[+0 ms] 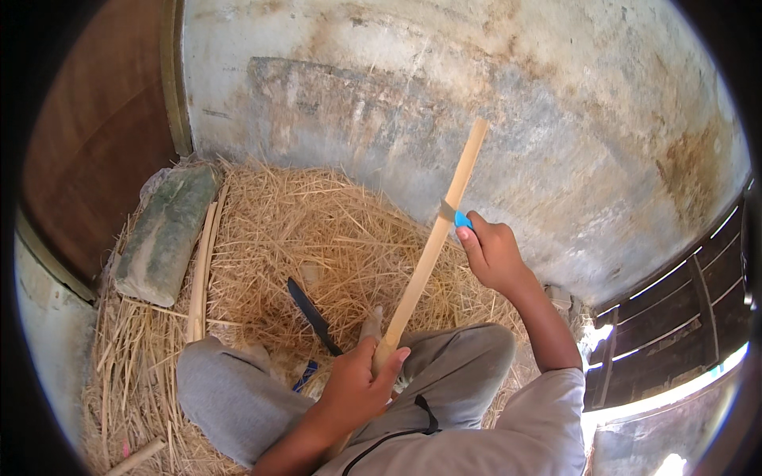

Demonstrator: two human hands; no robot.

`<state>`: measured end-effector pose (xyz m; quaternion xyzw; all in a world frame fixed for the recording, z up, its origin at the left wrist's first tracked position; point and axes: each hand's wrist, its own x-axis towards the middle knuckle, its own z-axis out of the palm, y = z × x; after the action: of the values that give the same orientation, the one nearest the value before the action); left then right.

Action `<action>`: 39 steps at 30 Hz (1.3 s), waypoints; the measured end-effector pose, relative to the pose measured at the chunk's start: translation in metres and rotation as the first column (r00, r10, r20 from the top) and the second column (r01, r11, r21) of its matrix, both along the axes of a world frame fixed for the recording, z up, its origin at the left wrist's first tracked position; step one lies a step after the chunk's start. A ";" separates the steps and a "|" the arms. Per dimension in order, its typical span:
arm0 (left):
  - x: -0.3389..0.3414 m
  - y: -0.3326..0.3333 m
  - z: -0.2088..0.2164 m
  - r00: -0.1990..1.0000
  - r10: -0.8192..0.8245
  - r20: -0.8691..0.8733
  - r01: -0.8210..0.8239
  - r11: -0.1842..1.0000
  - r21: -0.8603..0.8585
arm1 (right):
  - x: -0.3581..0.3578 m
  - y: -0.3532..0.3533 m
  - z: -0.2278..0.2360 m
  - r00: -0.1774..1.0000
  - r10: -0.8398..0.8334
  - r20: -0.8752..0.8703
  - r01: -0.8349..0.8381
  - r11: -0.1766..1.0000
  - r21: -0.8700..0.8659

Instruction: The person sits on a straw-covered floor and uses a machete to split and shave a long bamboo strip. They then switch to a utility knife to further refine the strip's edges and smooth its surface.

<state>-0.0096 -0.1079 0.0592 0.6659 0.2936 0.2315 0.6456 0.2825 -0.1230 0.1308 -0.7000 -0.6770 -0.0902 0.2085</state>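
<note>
A long, pale strip of wood or bamboo (422,274) slants up and away from my lap. My left hand (357,385) is wrapped around its lower end, thumb along the side. In my right hand (494,252) is a small knife (461,220) with a bright blue handle, mostly covered by my fingers. Its short blade lies across the strip, touching it above the middle. On the straw-like shavings ahead of my crossed legs lies a dark, curved blade (308,313); its near end is hidden.
Pale shavings (317,210) cover the floor around me. At left sit a greenish-grey block (167,234) and two long strips (202,270). A small blue item (305,375) lies near my left leg. A stained wall (381,103) rises ahead; a brown panel (99,143) stands left.
</note>
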 end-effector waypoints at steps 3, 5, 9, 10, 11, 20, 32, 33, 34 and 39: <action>0.001 -0.002 -0.001 0.998 0.053 -0.019 -0.052 0.997 0.058 | 0.009 0.008 0.006 0.986 -0.051 0.157 0.061 0.996 -0.062; 0.002 -0.001 -0.008 0.997 0.067 -0.046 -0.060 0.988 0.140 | 0.019 0.019 0.004 0.977 -0.138 0.162 0.146 0.989 -0.038; 0.000 -0.004 -0.001 0.992 0.074 -0.106 -0.058 0.987 0.147 | 0.049 0.045 0.035 0.943 -0.303 0.134 0.302 0.953 0.030; 0.001 -0.003 -0.008 0.991 0.088 -0.102 -0.068 0.982 0.178 | 0.049 0.050 0.038 0.935 -0.318 0.159 0.315 0.948 0.045; 0.001 -0.002 -0.012 0.989 0.107 -0.098 -0.084 0.974 0.211 | 0.049 0.059 0.038 0.927 -0.328 0.182 0.322 0.945 0.062; -0.003 0.006 -0.009 0.989 0.061 -0.137 -0.040 0.988 0.146 | 0.109 0.052 0.055 0.900 -0.368 -0.233 0.414 0.890 0.192; 0.006 -0.003 -0.023 0.963 0.169 -0.208 -0.038 0.855 0.518 | 0.015 0.039 0.044 0.915 -0.097 0.392 0.225 0.929 -0.294; 0.008 -0.004 -0.025 0.962 0.194 -0.194 -0.059 0.837 0.545 | 0.018 0.042 0.045 0.904 -0.082 0.420 0.216 0.935 -0.282; 0.009 -0.004 -0.027 0.959 0.219 -0.179 -0.080 0.817 0.571 | 0.023 0.046 0.045 0.892 -0.067 0.446 0.206 0.940 -0.271; 0.013 0.002 -0.023 0.945 0.267 -0.189 -0.113 0.809 0.577 | 0.034 0.069 0.046 0.840 -0.051 0.540 0.193 0.959 -0.209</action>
<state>0.0034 -0.1062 0.0361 0.8168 0.3610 0.2812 0.3514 0.3167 -0.0542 0.1763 -0.7106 -0.6677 -0.2051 -0.0842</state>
